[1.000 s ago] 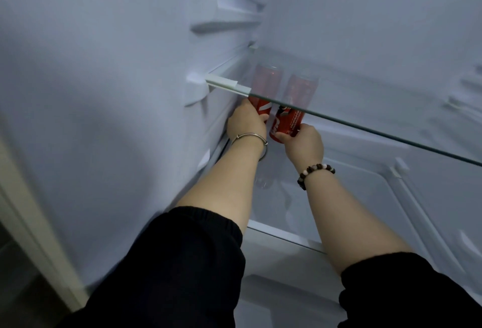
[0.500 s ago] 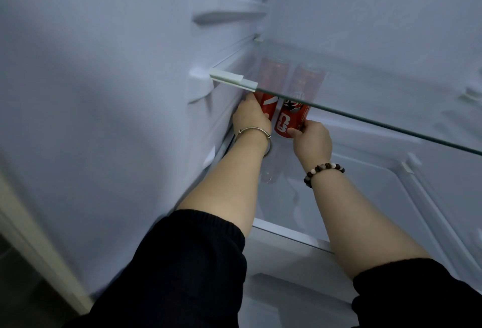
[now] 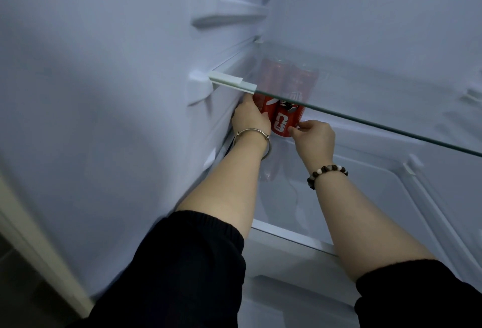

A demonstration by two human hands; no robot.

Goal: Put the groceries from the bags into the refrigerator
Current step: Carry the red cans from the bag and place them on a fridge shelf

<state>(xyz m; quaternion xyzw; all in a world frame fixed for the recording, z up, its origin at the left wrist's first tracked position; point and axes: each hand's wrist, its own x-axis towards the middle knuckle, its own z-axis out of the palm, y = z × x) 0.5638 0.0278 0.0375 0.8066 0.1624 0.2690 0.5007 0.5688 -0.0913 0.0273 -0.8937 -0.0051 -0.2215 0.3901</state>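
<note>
**Two Cans Go In Side by Side Under the Glass Shelf**

A person reaches both arms deep into an open refrigerator (image 3: 104, 92) and brings two red drink cans to the back left corner, beneath the glass shelf (image 3: 365, 122). The left hand (image 3: 250, 120), a silver bangle (image 3: 252, 134) at its wrist, curls round the left can (image 3: 265, 105), close against the side wall. The right hand (image 3: 316, 140), with a bead bracelet (image 3: 327, 172) at its wrist, grips the right can (image 3: 285, 120) low on its body with thumb and fingertips. The cans stand upright and touch each other, their tops showing dimly through the glass above. Their bases sit at or just above the lower shelf (image 3: 289, 237), where a faint reflection shows. Whether they bear on it cannot be told from this angle. Black sleeves (image 3: 187, 270) fill the foreground. No bag is in view.

The step in hand appears to be the placing of these two cans. The next move likely calls for settling both bases flat, easing each grip without tipping a can against its neighbour, and drawing the hands out low enough to clear the front edge of the glass shelf. More groceries presumably wait in the bags, so the task looks far from finished.
</note>
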